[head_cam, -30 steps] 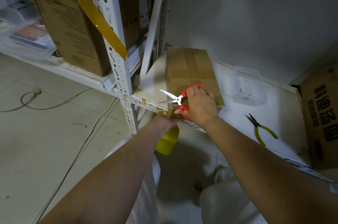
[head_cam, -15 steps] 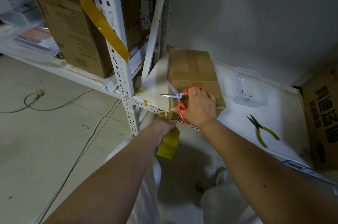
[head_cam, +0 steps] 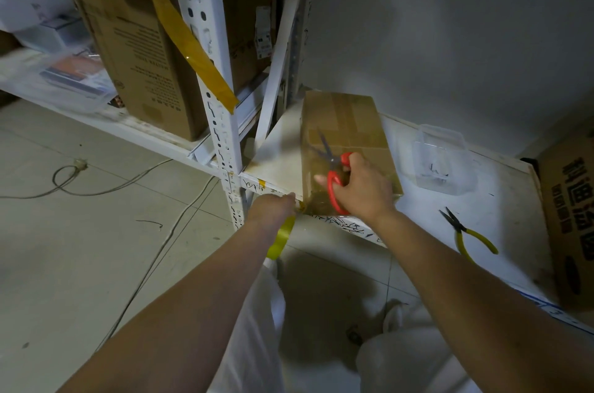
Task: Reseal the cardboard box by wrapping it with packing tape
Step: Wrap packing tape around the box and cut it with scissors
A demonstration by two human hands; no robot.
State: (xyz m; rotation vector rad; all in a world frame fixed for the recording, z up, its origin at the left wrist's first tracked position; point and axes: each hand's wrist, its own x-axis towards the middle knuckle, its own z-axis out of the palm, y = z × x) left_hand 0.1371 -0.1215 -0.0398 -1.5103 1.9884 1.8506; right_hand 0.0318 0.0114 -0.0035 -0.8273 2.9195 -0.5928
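Both hands work at the near end of the cardboard box (head_cam: 345,132), which lies flat on the white shelf (head_cam: 501,200), its near end at the shelf's front edge. Right hand (head_cam: 361,188) grips the red-handled scissors (head_cam: 334,175), fingers curled through the handle loops, thumb sticking out left; blades blurred, pointing up-left over the box top, appear slightly parted. Left hand (head_cam: 273,204) sits just below the shelf edge at the box's near-left corner, holding the yellow tape roll (head_cam: 281,240) that hangs under it; its fingers are hidden behind the hand, can't tell exact grip. Tape on the box's near face looks wrinkled. Yellow-handled pliers (head_cam: 463,232) lie on the shelf right of the box, clear plastic container (head_cam: 442,158) behind them. Loose yellow tape strip (head_cam: 186,39) hangs across the white rack upright (head_cam: 213,71).
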